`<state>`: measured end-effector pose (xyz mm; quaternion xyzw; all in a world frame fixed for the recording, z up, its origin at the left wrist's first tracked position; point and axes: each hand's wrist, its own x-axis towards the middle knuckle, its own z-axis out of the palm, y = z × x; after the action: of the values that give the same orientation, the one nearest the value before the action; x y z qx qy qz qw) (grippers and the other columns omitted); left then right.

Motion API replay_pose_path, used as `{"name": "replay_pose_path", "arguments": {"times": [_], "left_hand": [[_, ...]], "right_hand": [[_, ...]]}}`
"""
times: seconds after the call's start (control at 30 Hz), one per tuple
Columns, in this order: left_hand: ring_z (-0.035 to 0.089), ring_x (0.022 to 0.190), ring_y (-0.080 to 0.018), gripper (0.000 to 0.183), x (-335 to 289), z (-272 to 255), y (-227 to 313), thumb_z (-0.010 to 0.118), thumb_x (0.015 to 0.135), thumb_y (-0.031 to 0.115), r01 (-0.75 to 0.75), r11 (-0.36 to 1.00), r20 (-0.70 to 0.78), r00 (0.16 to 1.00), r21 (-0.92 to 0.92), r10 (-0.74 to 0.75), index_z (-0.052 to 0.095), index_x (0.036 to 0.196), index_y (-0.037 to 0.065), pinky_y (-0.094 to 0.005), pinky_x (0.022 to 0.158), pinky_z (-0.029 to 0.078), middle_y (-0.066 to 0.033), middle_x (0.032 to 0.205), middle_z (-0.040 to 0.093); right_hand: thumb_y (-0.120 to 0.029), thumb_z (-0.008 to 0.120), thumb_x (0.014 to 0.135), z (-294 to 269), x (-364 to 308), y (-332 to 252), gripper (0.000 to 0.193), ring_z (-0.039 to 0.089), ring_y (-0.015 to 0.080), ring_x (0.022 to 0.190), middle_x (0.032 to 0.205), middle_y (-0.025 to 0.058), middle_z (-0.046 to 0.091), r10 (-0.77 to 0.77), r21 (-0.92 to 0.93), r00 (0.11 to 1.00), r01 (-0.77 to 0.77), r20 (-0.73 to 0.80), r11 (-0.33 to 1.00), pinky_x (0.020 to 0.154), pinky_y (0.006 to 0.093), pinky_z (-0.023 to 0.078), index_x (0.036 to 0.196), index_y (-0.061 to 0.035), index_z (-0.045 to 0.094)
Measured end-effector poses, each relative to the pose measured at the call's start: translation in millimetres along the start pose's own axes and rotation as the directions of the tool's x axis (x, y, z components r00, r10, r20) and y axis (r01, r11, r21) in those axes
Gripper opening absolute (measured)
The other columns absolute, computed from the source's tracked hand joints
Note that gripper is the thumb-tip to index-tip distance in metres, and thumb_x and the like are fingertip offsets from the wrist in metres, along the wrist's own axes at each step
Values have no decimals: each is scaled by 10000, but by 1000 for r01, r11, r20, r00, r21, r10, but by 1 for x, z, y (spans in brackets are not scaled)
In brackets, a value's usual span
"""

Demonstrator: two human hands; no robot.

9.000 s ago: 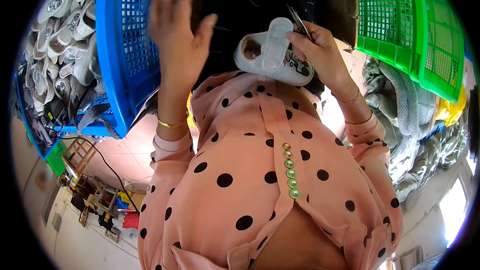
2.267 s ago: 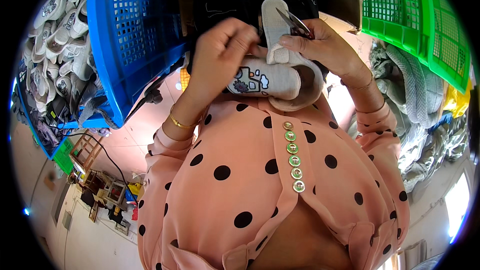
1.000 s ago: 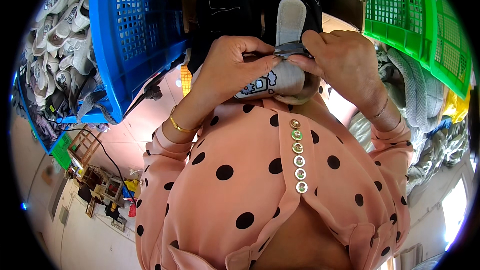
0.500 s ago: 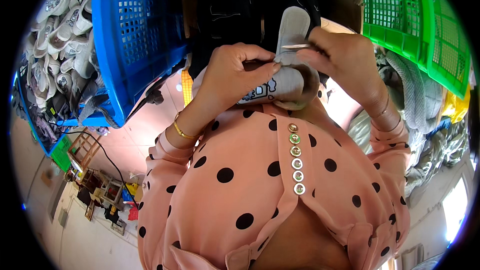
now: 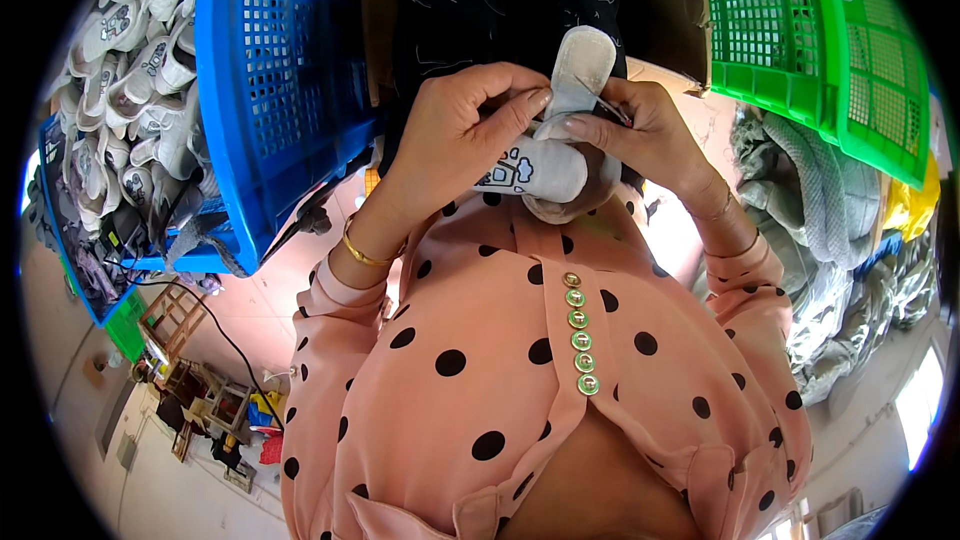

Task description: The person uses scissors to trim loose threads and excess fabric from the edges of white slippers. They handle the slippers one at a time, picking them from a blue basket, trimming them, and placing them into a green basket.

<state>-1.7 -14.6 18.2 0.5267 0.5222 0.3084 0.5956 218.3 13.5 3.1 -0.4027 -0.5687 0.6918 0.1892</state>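
A small pale shoe with a dark-outlined cartoon print on its toe lies across my lap. Its light grey sole sticks up away from me, standing apart from the upper at that end. My left hand is closed, thumb and forefinger pinching the shoe's edge near the base of the sole. In my right hand is a thin needle-like tool, slanting over the sole. The right thumb presses beside the seam between sole and upper. My palm and fingers hide the tool's rear end and part of the shoe's opening.
To the left stands a blue plastic crate, with a heap of similar pale shoes beyond it. A green crate is at the upper right, above piled grey fabric pieces. A black cable hangs at the left.
My right hand has come down and closer to the left hand, its thumb now on the shoe. The tool has swung from nearly level to a slant. The sole's tip sits slightly lower.
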Motion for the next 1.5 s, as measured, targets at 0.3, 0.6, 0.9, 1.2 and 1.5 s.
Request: {"name": "replay_pose_path", "arguments": {"times": [0.3,0.6,0.9,1.2,1.5], "left_hand": [[658,784,-87,189,11,-3,17,640,930,117,16,1000,-12,1000,18,-15,687,1053,-20,-191,668,520,-78,877,710],[635,704,-84,151,9,-9,12,658,900,73,149,969,23,989,-195,-147,703,1004,-28,-193,656,521,-67,799,684],[602,684,-92,143,-2,-4,4,678,885,69,228,936,102,973,-269,-207,709,975,-38,-208,654,503,-71,789,669],[620,740,-106,163,-3,-5,-2,676,886,60,226,921,108,974,-318,-202,696,1010,-44,-219,705,515,-78,837,673],[649,805,-105,206,0,-1,3,602,948,105,152,976,61,988,-158,-144,664,1095,-25,-215,754,522,-64,880,683]], "right_hand": [[-157,677,909,-2,3,-4,324,648,101,949,1020,72,707,54,123,997,-59,48,991,861,255,524,1181,15,637],[-274,621,961,1,1,-2,320,485,21,688,768,-33,562,57,247,996,-37,-74,968,636,186,435,1094,17,612],[-237,544,1007,13,2,3,227,326,14,580,677,-74,400,126,410,982,-58,-142,910,502,182,280,1019,-15,590],[-222,549,1003,14,1,3,197,298,16,562,664,-75,374,135,509,984,-60,-113,859,489,195,246,1042,-29,562],[-221,543,1002,17,5,0,159,282,35,536,621,-68,354,192,576,967,-63,-165,815,486,210,217,990,-63,557]]}}
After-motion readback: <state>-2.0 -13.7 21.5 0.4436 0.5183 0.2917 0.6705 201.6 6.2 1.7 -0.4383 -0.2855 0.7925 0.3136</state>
